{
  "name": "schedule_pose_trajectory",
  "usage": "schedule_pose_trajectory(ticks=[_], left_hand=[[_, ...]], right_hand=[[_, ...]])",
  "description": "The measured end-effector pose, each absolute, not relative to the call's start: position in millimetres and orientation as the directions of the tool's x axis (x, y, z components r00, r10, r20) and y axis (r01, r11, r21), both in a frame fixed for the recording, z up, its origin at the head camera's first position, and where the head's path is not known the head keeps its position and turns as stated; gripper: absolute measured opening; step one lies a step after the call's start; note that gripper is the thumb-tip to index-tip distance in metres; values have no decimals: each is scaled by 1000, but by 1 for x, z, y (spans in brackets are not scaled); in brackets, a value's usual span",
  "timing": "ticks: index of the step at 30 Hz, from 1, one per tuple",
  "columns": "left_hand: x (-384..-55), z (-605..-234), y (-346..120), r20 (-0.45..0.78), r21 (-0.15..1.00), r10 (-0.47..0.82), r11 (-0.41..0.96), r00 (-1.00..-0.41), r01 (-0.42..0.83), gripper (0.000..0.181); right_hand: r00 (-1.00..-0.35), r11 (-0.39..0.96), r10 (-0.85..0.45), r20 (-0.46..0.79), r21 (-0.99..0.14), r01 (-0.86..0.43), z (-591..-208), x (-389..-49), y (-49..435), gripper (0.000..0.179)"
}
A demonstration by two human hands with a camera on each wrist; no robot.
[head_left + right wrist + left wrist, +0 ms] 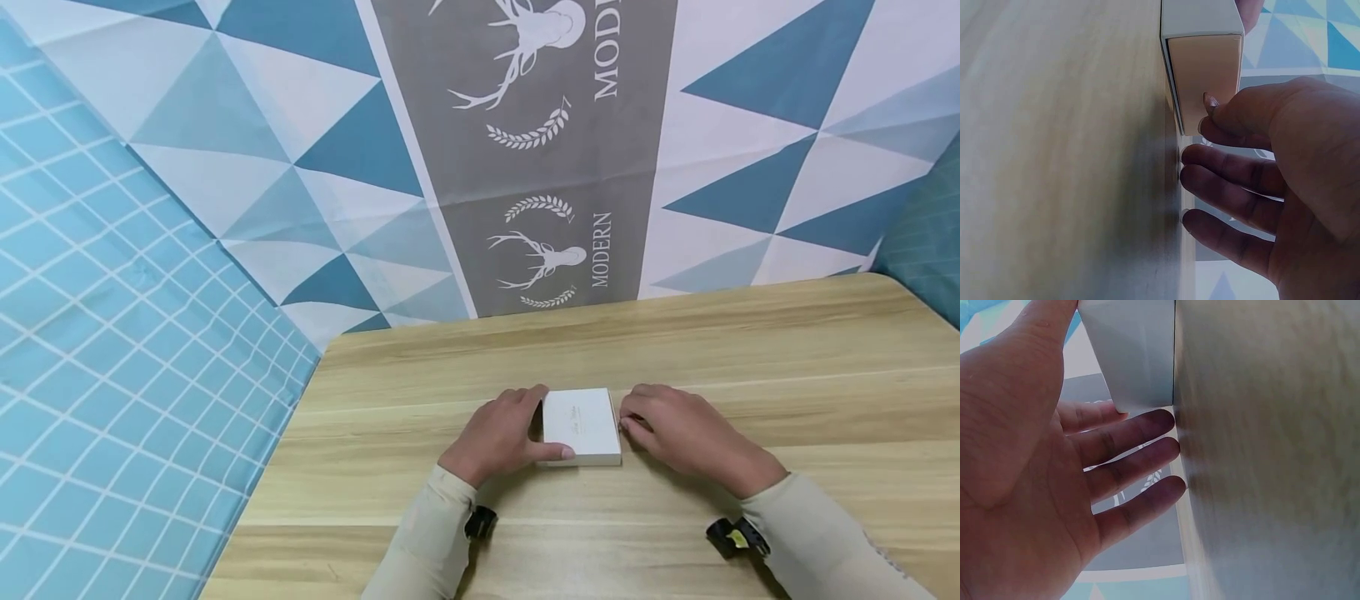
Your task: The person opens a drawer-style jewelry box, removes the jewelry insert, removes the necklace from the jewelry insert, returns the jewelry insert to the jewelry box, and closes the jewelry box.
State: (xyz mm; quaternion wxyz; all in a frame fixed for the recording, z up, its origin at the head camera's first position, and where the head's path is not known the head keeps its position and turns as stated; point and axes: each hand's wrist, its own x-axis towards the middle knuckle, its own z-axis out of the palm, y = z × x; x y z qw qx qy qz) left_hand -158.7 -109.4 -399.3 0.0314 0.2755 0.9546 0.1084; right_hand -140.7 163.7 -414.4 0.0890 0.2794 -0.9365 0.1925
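A small white cardboard box with faint lettering on its lid lies flat on the wooden table. My left hand holds it from the left, thumb along its near side and index finger at the far left corner. The other left fingers are spread below the box in the left wrist view. At the box's right end is a peach-coloured inner panel, framed by the white sleeve. My right hand pinches at this panel with thumb and index finger; what lies between the fingertips is hidden. Its remaining fingers are bent beside the table.
The wood-grain table extends on every side of the box. Behind it hangs a patterned cloth with triangles and deer heads, and a blue checked cloth borders the left edge. A black strap device sits on the right wrist.
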Motion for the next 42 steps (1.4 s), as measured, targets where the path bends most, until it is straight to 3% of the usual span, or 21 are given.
schedule_pose_trajectory(ticks=[42], left_hand=[[-159,-398,-108,-14,230,524,830,-852,507,94]], right_hand=[[-833,767,-477,280,-330,-550,-415,-142,165,21]])
